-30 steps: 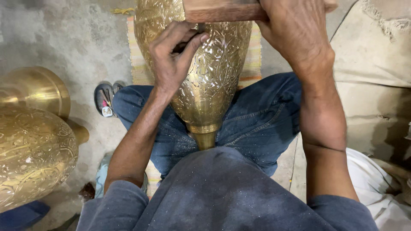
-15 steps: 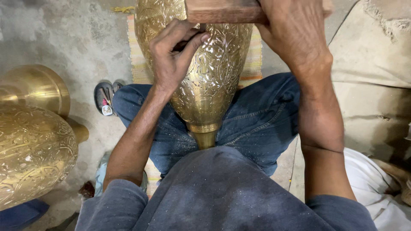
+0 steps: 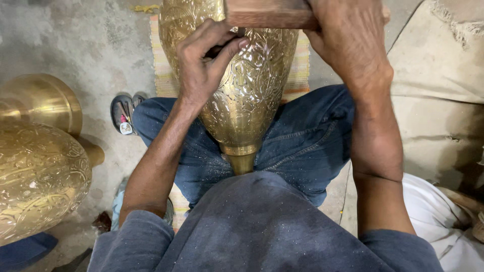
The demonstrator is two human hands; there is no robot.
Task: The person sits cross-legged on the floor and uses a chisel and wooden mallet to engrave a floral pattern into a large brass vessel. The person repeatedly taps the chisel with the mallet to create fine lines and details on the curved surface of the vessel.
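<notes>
An engraved brass vase [image 3: 247,100] lies between my knees, its narrow foot pointing toward my body. My left hand [image 3: 204,63] rests on the vase's upper side with fingers pinched around a small dark tool pressed against the metal. My right hand [image 3: 348,40] is clenched around a wooden mallet [image 3: 269,13] held just above that tool at the top edge of the view. Blue jeans [image 3: 302,141] cradle the vase on both sides.
A second engraved brass vase [image 3: 38,176] lies at the left, with a plain brass vessel [image 3: 43,100] behind it. A sandal [image 3: 123,113] sits on the concrete floor. A striped mat [image 3: 161,60] lies under the vase. Beige cloth [image 3: 438,75] covers the right.
The hands and the mallet hold nearly the same place over the vase; only a slight shift of the mallet and left fingers shows.
</notes>
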